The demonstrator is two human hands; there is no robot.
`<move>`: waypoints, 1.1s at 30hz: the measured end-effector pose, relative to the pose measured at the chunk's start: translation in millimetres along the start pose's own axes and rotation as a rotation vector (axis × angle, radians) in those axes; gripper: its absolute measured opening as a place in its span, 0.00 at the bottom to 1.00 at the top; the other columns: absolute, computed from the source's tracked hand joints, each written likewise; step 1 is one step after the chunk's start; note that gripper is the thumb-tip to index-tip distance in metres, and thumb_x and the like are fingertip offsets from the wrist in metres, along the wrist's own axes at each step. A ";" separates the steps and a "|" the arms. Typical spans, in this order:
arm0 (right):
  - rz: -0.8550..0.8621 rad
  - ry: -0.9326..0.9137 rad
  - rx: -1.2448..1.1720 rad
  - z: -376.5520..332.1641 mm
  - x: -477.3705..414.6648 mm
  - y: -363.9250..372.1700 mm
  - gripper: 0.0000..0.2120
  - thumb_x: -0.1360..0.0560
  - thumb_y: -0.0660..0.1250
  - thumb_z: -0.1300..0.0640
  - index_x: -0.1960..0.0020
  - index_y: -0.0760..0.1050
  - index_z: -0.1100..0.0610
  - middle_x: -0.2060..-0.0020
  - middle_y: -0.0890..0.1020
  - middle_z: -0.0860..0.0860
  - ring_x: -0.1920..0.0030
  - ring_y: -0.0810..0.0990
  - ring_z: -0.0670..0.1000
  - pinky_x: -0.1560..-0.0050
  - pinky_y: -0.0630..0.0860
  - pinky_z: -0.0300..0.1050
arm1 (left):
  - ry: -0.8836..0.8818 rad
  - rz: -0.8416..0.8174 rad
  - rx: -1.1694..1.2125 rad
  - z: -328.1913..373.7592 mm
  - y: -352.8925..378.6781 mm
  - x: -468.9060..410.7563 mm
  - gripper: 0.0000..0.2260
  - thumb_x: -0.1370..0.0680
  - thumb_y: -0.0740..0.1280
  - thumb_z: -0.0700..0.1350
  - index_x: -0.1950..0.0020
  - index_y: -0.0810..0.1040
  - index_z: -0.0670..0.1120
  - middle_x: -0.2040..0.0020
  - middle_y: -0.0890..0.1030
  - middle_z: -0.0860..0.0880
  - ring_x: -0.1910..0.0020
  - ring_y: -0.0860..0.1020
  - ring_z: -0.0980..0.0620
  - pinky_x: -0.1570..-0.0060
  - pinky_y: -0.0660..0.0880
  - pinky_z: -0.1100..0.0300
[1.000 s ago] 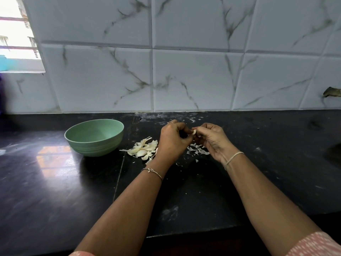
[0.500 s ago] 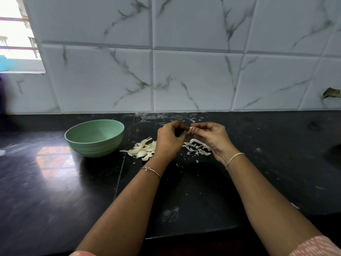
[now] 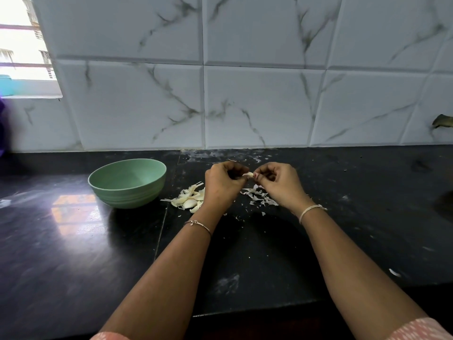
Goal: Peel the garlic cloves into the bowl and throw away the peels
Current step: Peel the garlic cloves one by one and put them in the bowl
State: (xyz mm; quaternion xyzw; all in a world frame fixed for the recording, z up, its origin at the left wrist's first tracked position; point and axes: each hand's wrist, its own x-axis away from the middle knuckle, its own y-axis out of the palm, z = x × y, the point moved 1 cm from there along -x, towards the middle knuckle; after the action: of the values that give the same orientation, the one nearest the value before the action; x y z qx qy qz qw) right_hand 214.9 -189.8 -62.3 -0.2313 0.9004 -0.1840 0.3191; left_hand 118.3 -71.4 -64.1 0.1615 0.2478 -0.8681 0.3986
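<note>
Midway through peeling: your left hand [image 3: 221, 185] and right hand [image 3: 279, 185] both pinch one small pale garlic clove [image 3: 248, 174] between curled fingertips, above the black stone counter [image 3: 269, 253]. Next, you would likely strip any remaining skin, then carry the clove left over the pale pile of unpeeled cloves [image 3: 188, 198] to the round green bowl [image 3: 130, 196]. White papery peels [image 3: 259, 196] lie beneath your right hand, well apart from the counter's near edge.

One green bowl [image 3: 127, 182] stands on the one table [image 3: 73, 241]. Two grips show, the left grip [image 3: 221, 185] and the right grip [image 3: 279, 184], with one garlic clove [image 3: 248, 174] between them. One heap of cloves [image 3: 188, 198] is too tangled to count. The peels [image 3: 259, 198] are many small scraps. There are two bracelets, a left bracelet [image 3: 197, 223] and a right bracelet [image 3: 310, 211].
</note>
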 end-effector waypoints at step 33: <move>0.025 0.020 0.433 6.2 -0.9 -15.5 0.11 0.24 0.68 0.50 0.58 0.83 0.56 0.58 0.77 0.48 0.57 0.76 0.48 0.56 0.71 0.42 | -0.238 -0.149 0.482 -10.0 8.9 -2.3 0.06 0.25 0.70 0.33 0.51 0.82 0.42 0.59 0.83 0.44 0.61 0.80 0.54 0.59 0.78 0.66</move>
State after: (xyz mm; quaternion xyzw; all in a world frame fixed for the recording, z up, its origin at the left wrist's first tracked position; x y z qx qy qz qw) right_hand 224.3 -203.2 -58.9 -0.1443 0.8458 -0.3712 0.3549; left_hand 127.5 -69.4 -73.9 0.1302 -0.0034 -0.9418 0.3100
